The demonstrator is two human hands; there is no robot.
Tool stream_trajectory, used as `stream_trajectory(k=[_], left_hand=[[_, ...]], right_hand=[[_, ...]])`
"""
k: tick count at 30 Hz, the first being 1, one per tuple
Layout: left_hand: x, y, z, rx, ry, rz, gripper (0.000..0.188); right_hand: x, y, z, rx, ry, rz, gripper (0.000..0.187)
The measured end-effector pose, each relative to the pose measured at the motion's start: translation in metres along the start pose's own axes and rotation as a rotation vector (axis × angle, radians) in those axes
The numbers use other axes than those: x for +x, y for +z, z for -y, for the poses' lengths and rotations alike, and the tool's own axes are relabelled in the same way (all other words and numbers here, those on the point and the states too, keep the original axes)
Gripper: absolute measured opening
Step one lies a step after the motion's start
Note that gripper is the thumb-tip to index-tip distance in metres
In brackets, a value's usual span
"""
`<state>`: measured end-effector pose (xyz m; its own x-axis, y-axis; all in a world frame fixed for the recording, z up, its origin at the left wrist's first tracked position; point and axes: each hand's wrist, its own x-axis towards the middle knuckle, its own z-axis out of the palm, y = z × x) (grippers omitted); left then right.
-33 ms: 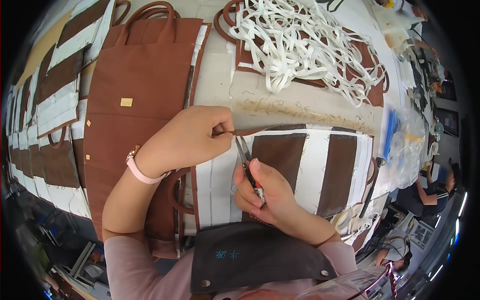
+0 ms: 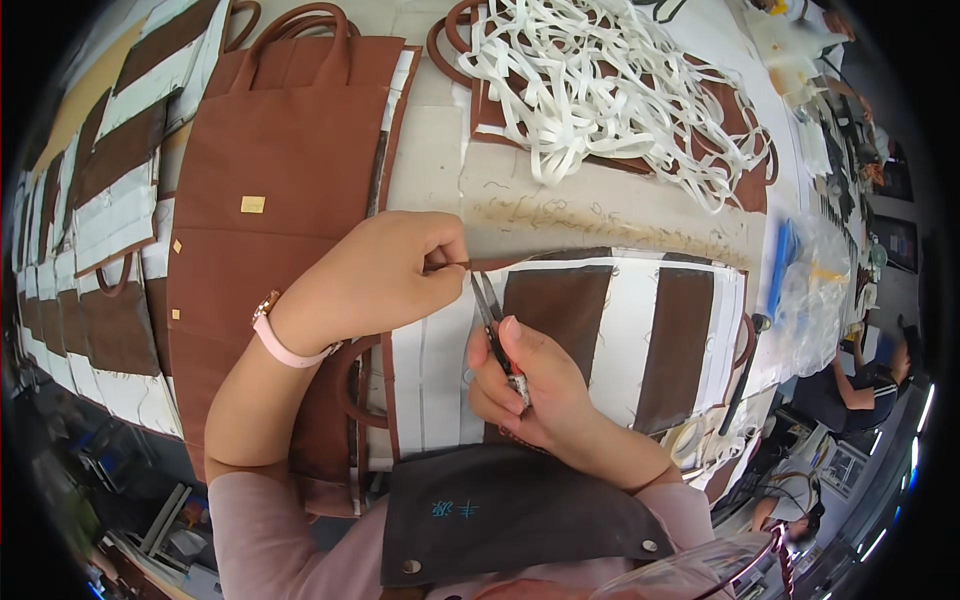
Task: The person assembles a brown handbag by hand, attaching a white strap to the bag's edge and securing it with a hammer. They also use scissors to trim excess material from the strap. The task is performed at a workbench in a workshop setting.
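Observation:
A bag panel (image 2: 627,340) with brown and white stripes and a brown handle at each end lies in front of me. My left hand (image 2: 405,270), closed in a pinch, grips the panel's far edge near its left corner; the fingers partly cover what they hold. My right hand (image 2: 535,385) is wrapped round a small pair of scissors (image 2: 489,310). Their blades point away from me, slightly parted. The tips sit at the panel's edge, just right of my left fingertips.
Brown bag pieces with handles (image 2: 290,160) lie stacked on the left, beside striped panels (image 2: 120,210). Tangled white tape (image 2: 600,90) covers another brown piece at the back. Thread scraps (image 2: 590,215) litter the table. Clear plastic bags (image 2: 812,290) stand on the right; people sit beyond.

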<state>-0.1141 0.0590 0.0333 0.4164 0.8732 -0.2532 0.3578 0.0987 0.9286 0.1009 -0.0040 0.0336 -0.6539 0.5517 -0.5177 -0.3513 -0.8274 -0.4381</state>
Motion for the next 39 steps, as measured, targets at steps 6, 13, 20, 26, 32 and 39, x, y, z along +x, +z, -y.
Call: stream_trajectory(k=[6,13,20,26,32,39], left_hand=[[-0.001,0.001,-0.005,0.010,-0.011,0.009,0.007],[-0.002,0.000,-0.006,0.018,0.004,0.017,0.007],[-0.002,0.000,-0.006,-0.038,-0.024,0.027,0.008],[-0.002,0.000,-0.008,-0.051,-0.041,0.034,0.009],[-0.017,0.003,-0.024,0.007,0.076,0.017,0.009],[-0.027,0.015,-0.037,0.313,0.317,-0.108,0.013]], right_hand=[[-0.001,-0.001,-0.002,0.023,-0.008,-0.002,0.044],[0.001,0.000,-0.006,0.045,-0.032,0.001,0.044],[0.000,0.001,-0.011,0.009,-0.065,-0.041,0.043],[0.001,-0.002,-0.011,-0.115,-0.118,-0.081,0.034],[-0.019,0.001,-0.009,-0.849,-0.346,-0.240,0.017],[-0.046,0.006,0.009,-0.574,-0.121,-0.108,0.022]])
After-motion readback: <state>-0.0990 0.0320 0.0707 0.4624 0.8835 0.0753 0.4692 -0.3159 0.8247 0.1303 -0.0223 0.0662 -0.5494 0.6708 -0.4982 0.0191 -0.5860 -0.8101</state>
